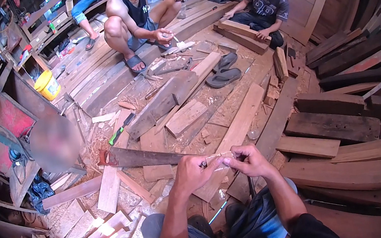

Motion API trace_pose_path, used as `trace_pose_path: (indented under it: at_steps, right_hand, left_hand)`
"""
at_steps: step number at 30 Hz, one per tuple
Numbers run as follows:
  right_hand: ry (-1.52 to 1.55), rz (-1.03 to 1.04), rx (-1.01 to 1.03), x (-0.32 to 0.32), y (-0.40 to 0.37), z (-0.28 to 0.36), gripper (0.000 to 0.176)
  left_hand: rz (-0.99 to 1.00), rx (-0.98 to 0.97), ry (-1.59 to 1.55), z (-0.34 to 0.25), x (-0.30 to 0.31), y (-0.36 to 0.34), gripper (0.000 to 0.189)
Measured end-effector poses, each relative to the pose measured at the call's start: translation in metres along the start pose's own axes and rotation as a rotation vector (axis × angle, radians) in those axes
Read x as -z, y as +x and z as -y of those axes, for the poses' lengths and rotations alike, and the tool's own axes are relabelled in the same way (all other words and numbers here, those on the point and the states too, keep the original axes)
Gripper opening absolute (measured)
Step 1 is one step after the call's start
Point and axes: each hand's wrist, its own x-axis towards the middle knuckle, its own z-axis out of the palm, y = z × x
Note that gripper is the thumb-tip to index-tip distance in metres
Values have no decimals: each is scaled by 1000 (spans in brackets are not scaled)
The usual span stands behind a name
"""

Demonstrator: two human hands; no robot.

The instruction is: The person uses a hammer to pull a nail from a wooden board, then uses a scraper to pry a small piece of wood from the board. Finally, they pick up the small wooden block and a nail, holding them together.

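Observation:
Both of my hands are raised over my lap, close together. My left hand (192,173) is closed, its fingertips pinching one end of a small thin, pale brown strip (215,160). At the other end, my right hand (250,160) pinches the same strip between thumb and fingers. What the strip is made of is too small to tell. Just beyond my left hand lies a handsaw (149,156) with a reddish-brown handle, its tip hidden behind that hand. A long wooden plank (239,123) stretches away on the floor past my right hand.
Stacked boards (350,170) fill the right side. A green-handled tool (121,129), dark sandals (224,77) and wood offcuts lie among shavings. One person (138,17) squats with a phone; another (265,5) sits at a wooden beam. A yellow bucket (47,86) stands left.

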Motion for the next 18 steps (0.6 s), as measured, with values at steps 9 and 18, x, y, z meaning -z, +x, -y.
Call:
trace_pose_path:
  at_steps: [9, 18]
  right_hand:
    - [-141, -121, 91, -2, 3, -2, 34]
    - [-346, -213, 96, -3, 4, -7, 32]
  left_hand:
    - [-183, -163, 71, 8, -22, 4, 19]
    - [-305, -189, 123, 17, -39, 6, 26]
